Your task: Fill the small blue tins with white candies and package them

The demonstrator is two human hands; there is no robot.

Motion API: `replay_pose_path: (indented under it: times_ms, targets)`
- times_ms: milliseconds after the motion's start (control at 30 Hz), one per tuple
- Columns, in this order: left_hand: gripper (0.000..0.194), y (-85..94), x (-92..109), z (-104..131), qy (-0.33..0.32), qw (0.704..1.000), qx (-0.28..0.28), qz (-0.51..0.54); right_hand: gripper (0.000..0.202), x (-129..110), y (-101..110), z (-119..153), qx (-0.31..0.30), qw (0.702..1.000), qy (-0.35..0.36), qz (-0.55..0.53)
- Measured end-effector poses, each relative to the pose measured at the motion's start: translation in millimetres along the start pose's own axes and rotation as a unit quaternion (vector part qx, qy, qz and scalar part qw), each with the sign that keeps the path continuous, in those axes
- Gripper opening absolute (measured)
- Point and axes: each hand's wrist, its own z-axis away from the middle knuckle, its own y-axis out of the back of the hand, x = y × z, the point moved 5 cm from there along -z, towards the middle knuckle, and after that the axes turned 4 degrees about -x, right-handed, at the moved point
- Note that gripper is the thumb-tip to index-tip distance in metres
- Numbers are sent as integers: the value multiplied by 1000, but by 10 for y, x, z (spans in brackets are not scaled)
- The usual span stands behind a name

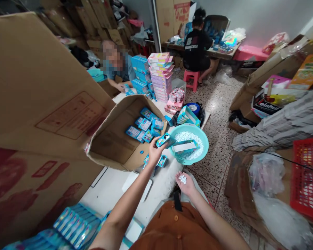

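My left hand [155, 149] grips a small blue box [162, 139] with a round dark opening on its face, held beside the basin's left rim. Palm up and cupped, my right hand [187, 185] carries several small white pellets [182, 178] just below the basin. The turquoise basin [205, 147] holds a mass of white pellets [184, 137], with a blue-edged open box [184, 146] lying in them. Left of it, a cardboard carton [112, 142] on its side contains several blue boxes [145, 124]. More blue boxes [162, 160] lie on the table under my left forearm.
Stacked blue cartons [141, 69] and pink boxes [160, 81] stand across the white table [104, 194]. One person [117, 66] sits beyond them; another [197, 45] sits at a back table. A red crate [307, 173] and paper stacks [279, 114] are on my right.
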Motion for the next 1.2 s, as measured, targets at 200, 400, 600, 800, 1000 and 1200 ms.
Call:
replay_pose_path:
  times_ms: [200,400,600,800,1000,1200]
  targets:
    - [44,333,49,441,30,999,29,10,12,-16,-116,-8,59,993,-100,-3]
    - [37,1033,185,1510,52,976,130,-166,20,-78,-155,-93,52,983,-143,103]
    - [35,1519,-66,3006,176,920,198,-290,21,30,-236,-177,53,963,-190,186]
    - [36,1850,-511,3914,260,879,167,-362,20,147,-385,-128,42,948,-214,232]
    - [34,2147,-873,4103,293,855,172,-391,19,109,-411,-89,32,949,-199,241]
    - [33,2335,-1110,3995,298,854,163,-393,21,122,-439,-23,53,951,-187,240]
